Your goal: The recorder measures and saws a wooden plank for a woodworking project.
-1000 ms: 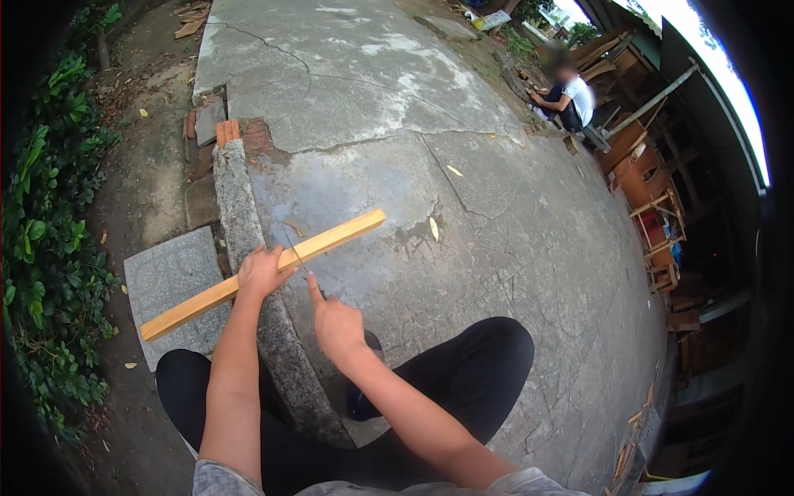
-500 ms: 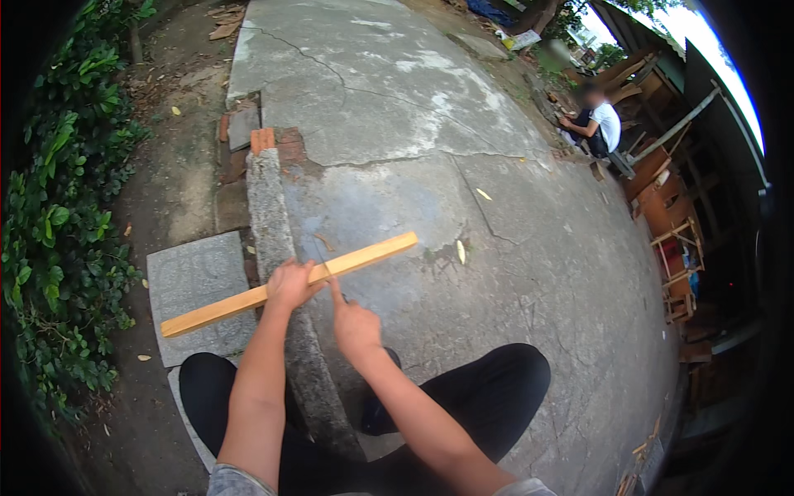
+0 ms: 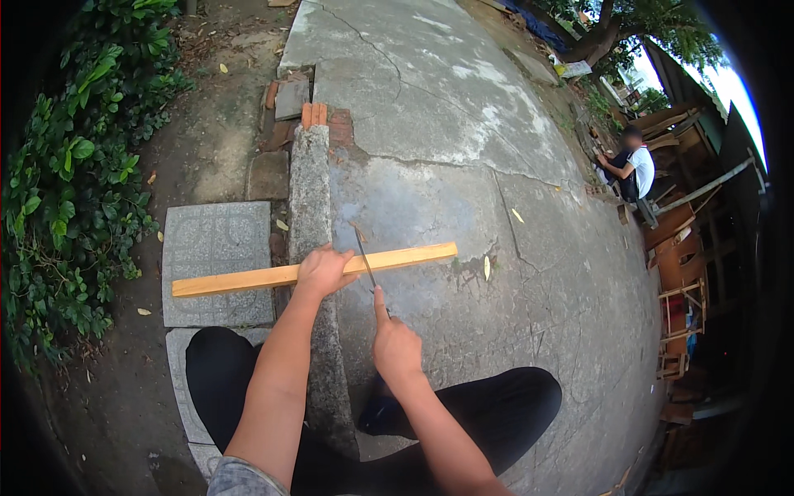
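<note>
A long, pale yellow wooden strip point(image 3: 240, 282) lies across a low concrete curb, its right end out over the paving. My left hand point(image 3: 324, 271) is closed over the strip near its middle, above the curb. Just right of that hand, the narrow blade of a hand saw point(image 3: 362, 248) crosses the strip; its teeth are too small to make out. My right hand point(image 3: 397, 347) grips the saw's handle on the near side, index finger stretched along it. The fingers mostly hide the handle.
The rough concrete curb point(image 3: 311, 182) runs away from me, with orange brick point(image 3: 314, 115) at its far end. Grey paving slabs point(image 3: 219, 231) and leafy bushes point(image 3: 83, 165) are on the left. At far right, a person in a white shirt point(image 3: 640, 169) sits by wooden furniture.
My right hand has drawn back toward me with the saw, and more blade shows beyond my fingertip. My left hand keeps its hold on the strip. The whole view has shifted and turned slightly.
</note>
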Demonstrator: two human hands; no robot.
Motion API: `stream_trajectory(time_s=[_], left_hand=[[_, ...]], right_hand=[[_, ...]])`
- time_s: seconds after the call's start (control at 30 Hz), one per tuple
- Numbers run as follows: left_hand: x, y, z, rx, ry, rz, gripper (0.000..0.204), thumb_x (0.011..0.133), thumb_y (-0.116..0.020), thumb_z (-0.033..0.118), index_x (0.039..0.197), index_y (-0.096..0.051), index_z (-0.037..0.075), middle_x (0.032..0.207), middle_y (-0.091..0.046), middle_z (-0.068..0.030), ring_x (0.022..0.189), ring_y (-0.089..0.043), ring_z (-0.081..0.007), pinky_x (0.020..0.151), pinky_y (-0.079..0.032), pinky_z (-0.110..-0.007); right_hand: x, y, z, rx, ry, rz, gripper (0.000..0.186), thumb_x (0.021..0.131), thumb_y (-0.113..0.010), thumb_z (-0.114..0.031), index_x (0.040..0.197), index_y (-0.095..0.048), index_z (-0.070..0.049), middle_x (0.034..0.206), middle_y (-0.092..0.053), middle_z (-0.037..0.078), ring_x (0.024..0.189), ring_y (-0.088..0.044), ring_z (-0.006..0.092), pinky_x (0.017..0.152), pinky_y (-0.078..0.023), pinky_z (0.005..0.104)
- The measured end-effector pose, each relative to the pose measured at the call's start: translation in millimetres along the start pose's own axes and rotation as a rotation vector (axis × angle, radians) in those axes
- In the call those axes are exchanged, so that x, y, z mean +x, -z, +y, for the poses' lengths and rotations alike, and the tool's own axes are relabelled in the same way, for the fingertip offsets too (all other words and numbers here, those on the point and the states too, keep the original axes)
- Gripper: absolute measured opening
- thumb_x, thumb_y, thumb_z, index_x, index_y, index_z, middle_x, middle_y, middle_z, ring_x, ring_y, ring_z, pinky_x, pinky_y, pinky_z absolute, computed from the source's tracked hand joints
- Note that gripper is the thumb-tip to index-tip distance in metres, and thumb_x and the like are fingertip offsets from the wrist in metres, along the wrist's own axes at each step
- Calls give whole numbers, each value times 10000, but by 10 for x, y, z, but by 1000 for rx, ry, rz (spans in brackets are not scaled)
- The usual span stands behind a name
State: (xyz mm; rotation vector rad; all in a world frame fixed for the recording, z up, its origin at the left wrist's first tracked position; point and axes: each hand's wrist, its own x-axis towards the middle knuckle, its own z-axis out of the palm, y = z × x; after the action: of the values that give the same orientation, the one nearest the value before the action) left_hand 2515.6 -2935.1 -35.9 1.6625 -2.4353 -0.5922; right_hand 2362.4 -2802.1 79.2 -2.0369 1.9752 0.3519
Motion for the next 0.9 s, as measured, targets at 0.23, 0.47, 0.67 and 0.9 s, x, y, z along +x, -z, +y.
stream_trajectory(time_s=[0.23,0.47,0.67,0.9], left_hand=[[-1,-3,153,26,21,-38,503,898,-699,537,1239,-639,171,1058,-748,-143,1174,-650,-355,983,-536,-453],[39,-22,112,15,-15,11,537,888,-700,568,1219,-640,150,1007,-762,-124,1164,-654,-322,953,-548,-458],[13,85,97,12,14,-26,514,896,-706,521,1257,-635,162,1034,-769,-119,1206,-649,-337,1006,-536,-448],[43,69,103,-24,51,-37,542,888,-697,567,1225,-638,146,1054,-751,-136,1179,-659,-333,963,-552,-455]], right_hand=[[335,-141,70,49,-3,61,883,902,-598,-89,1665,-158,-144,945,-744,208,828,-760,362,749,-610,472],[407,-215,38,92,-69,106,863,880,-601,-87,1654,-233,-190,938,-743,212,831,-746,378,760,-592,504],[-179,-9,9,78,-35,32,808,907,-578,-72,1641,-240,-99,912,-744,202,818,-759,363,730,-604,478],[244,-149,-76,123,-56,98,824,889,-569,-74,1645,-250,-137,955,-740,230,834,-740,412,779,-587,528]])
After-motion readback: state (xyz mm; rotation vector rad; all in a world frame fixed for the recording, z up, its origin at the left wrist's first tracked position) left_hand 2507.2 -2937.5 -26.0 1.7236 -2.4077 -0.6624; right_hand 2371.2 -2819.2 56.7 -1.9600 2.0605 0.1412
